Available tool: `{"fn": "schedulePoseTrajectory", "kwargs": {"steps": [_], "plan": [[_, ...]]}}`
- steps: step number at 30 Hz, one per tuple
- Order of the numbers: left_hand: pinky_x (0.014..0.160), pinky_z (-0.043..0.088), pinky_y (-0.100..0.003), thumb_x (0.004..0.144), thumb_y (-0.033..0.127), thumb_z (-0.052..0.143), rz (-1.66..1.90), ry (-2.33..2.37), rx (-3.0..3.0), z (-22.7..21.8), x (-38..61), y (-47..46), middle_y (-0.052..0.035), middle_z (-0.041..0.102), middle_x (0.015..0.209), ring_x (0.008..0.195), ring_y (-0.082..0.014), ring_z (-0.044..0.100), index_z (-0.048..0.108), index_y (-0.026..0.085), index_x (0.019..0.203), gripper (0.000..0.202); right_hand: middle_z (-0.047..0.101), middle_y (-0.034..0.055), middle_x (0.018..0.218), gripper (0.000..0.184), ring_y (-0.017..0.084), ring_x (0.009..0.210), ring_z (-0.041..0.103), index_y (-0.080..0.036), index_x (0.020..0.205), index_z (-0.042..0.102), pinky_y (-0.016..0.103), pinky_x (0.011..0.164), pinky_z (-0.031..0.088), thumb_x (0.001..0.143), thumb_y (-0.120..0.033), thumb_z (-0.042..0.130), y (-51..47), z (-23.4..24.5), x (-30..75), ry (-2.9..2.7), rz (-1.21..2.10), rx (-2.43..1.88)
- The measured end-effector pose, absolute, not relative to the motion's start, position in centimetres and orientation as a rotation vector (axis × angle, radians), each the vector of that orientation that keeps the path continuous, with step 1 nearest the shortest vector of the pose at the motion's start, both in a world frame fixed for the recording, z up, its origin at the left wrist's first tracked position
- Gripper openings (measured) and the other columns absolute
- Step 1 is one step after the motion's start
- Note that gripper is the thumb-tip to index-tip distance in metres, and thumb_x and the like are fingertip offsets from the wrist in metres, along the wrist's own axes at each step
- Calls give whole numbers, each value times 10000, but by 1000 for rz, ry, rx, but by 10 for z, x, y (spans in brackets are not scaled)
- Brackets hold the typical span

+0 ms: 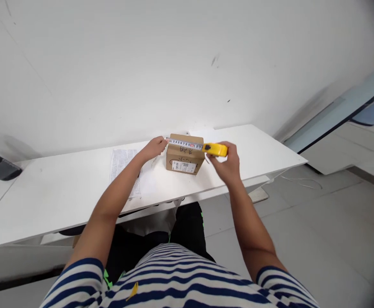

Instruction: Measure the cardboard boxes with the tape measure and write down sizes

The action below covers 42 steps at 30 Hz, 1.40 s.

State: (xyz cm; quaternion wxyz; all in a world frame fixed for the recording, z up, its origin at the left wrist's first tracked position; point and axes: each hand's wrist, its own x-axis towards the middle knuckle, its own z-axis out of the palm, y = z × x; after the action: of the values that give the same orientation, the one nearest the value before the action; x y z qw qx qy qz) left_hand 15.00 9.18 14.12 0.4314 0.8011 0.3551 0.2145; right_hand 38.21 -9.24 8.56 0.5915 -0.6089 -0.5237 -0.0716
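A brown cardboard box (174,150) with a white printed label (183,166) and dark handwriting stands on the white table (225,179). Stretched across its top is the numbered blade of a tape measure (217,149), whose yellow case is on the right. My right hand (230,164) is closed around that case, just beside the box's right side. At the box's left edge, my left hand (154,147) pinches the free end of the blade between its fingertips.
Printed sheets of paper (122,164) lie on the table left of the box, partly behind my left forearm. A white wall (142,64) rises behind the table. On the right, a glass-topped panel (334,113) leans near a pale cabinet (360,147).
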Motion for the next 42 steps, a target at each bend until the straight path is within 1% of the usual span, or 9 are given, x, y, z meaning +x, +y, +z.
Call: {"fn": "schedulePoseTrajectory", "kwargs": {"steps": [7, 9, 13, 16, 18, 22, 26, 32, 42], "plan": [[698, 520, -317, 771, 877, 514, 458, 669, 1373, 84, 47, -34, -93, 701, 977, 855, -208, 657, 686, 201, 1027, 743, 673, 101, 1170, 408, 251, 1054, 665, -278, 1250, 545, 416, 853, 543, 862, -170, 614, -129, 40, 248, -1806, -320, -1038], [841, 542, -343, 746, 870, 558, 549, 636, 1074, 54, 25, -71, -106, 695, 1174, 1017, -227, 670, 671, 228, 1180, 783, 698, 105, 1174, 377, 243, 1041, 670, -261, 1245, 584, 406, 861, 525, 879, -170, 593, -133, 21, 211, -1945, -212, -1031], [781, 529, -273, 683, 650, 830, 987, 773, 699, 15, -13, -111, -51, 712, 1048, 857, -155, 679, 642, 227, 1153, 660, 605, 153, 1412, 554, 293, 1257, 582, -241, 1420, 526, 485, 1030, 455, 878, -271, 637, -126, 3, 156, -2268, 76, -1054], [721, 534, -280, 618, 611, 878, 1221, 971, 624, 11, -43, -106, -26, 699, 952, 775, -149, 664, 625, 212, 1083, 664, 400, 158, 1618, 808, 352, 1477, 368, -246, 1573, 356, 591, 1191, 262, 859, -426, 689, -88, 15, 152, -2571, 217, -1076], [732, 543, -301, 611, 579, 882, 1262, 1080, 707, 19, -59, -85, -22, 692, 943, 784, -161, 666, 618, 217, 1089, 655, 521, 161, 1523, 644, 346, 1413, 452, -250, 1547, 408, 615, 1198, 194, 929, -275, 585, -42, 25, 162, -2612, 139, -1327], [756, 536, -313, 656, 489, 867, 1140, 1118, 1087, 39, -57, -1, -33, 663, 990, 832, -172, 661, 602, 224, 1166, 633, 668, 236, 1254, 605, 334, 1106, 656, -154, 1516, 444, 486, 968, 403, 921, -45, 417, 61, 29, 184, -2517, -68, -1922], [783, 533, -318, 766, 455, 800, 1307, 1229, 1186, 32, -16, 91, -43, 591, 1004, 846, -165, 632, 543, 210, 1140, 516, 715, 185, 1156, 346, 280, 994, 686, -170, 1266, 630, 377, 860, 412, 987, -154, 427, 111, 20, 198, -2558, -2, -1898], [877, 520, -336, 811, 465, 771, 1497, 1501, 1202, -9, 8, 145, -56, 541, 1087, 930, -178, 606, 472, 249, 1187, 527, 743, 169, 1077, 397, 271, 951, 686, -141, 1271, 532, 350, 829, 437, 1060, -318, 246, 98, -7, 217, -1979, -4, -1860], [980, 488, -372, 843, 450, 753, 1419, 1486, 1341, -16, 8, 146, -77, 545, 1166, 1061, -212, 605, 440, 247, 1226, 535, 577, -24, 645, 361, 156, 660, 551, -232, 817, 584, 283, 689, 447, 943, -554, 479, 81, -21, 187, -1504, 949, -1256]]}}
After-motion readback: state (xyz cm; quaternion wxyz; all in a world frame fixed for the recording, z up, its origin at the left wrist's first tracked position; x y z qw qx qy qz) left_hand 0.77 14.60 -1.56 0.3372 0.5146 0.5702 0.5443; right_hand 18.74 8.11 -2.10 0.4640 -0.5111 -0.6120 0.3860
